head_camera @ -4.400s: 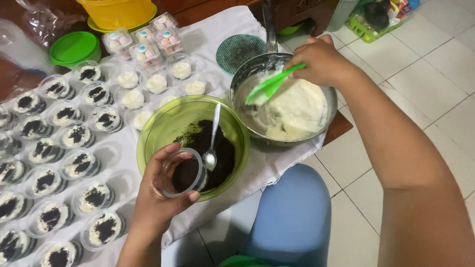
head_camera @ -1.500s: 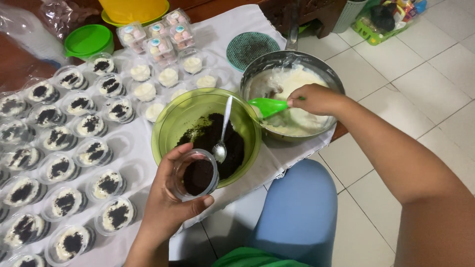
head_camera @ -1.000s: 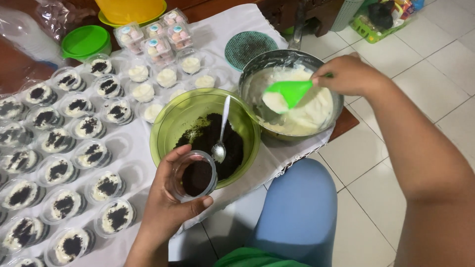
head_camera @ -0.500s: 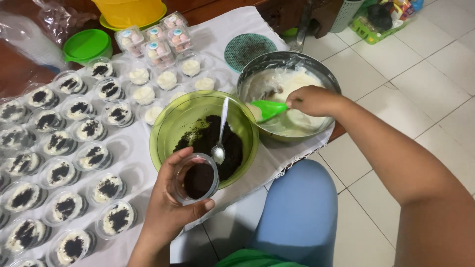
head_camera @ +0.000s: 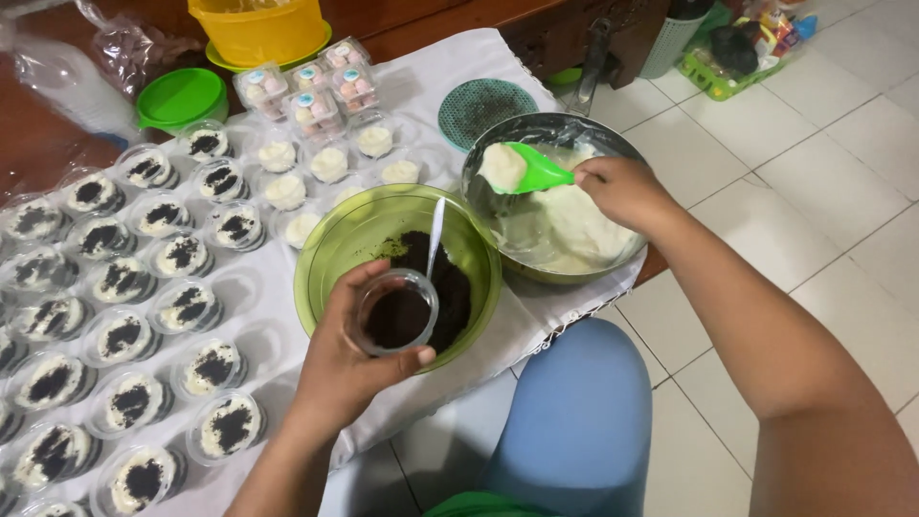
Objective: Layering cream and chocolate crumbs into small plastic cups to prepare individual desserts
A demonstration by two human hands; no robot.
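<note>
Two bowls sit side by side on the white-clothed worktop [head_camera: 536, 330]. Over the green bowl [head_camera: 330, 258] of dark crumbs, the left hand [head_camera: 349, 359] wraps its fingers around a small clear cup [head_camera: 396, 311] with crumbs at the bottom. A metal spoon [head_camera: 436, 235] leans in that bowl. The right hand [head_camera: 627, 191] grips a green spatula [head_camera: 531, 169] loaded with white cream, raised above the steel bowl [head_camera: 488, 168] of cream. Rows of filled cups [head_camera: 124, 335] cover the cloth to the left.
</note>
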